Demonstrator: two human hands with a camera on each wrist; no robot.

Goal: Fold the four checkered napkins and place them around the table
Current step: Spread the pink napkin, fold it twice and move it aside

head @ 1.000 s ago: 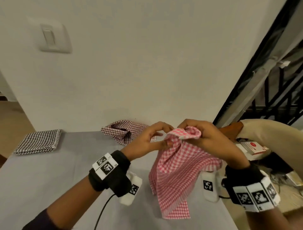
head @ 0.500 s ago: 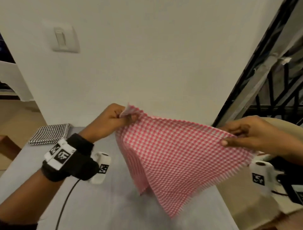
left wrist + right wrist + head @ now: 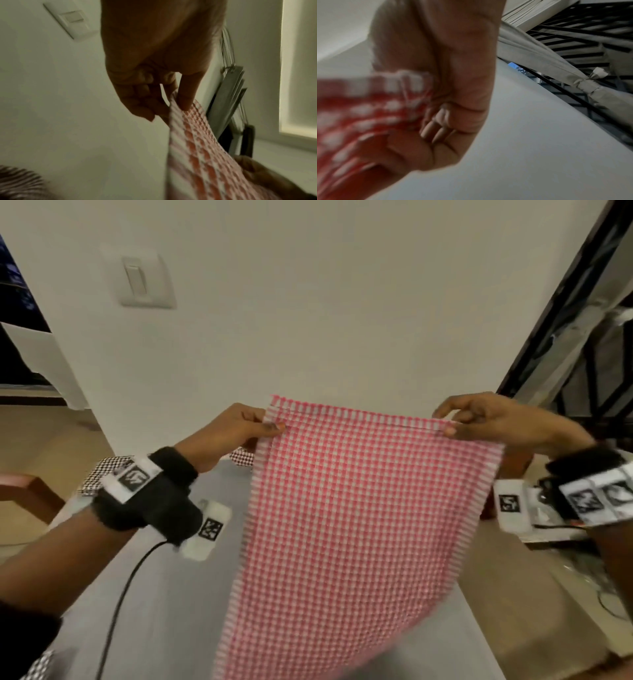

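Head view: a pink checkered napkin (image 3: 356, 529) is held spread out above the grey bench (image 3: 164, 604), its top edge pulled straight and level, its lower end hanging blurred toward the camera.
Left hand: the left hand (image 3: 236, 428) is seen pinching the napkin's upper left corner between thumb and curled fingers; in the left wrist view the cloth (image 3: 193, 142) is shown nipped at the fingertips (image 3: 186, 100).
Right hand: the right hand (image 3: 486, 419) is closed on the upper right corner, thumb under the edge; in the right wrist view the hand (image 3: 440, 102) is curled around blurred red-and-white cloth (image 3: 359, 115).
Other napkins: a black-and-white checkered napkin (image 3: 99, 474) is partly hidden behind the left wrist on the bench's far left; a dark red checkered napkin (image 3: 243, 457) is glimpsed by the wall, just left of the held cloth.
Surroundings: a light switch (image 3: 140, 282) is set in the white wall; a black railing (image 3: 582, 313) is seen at right.
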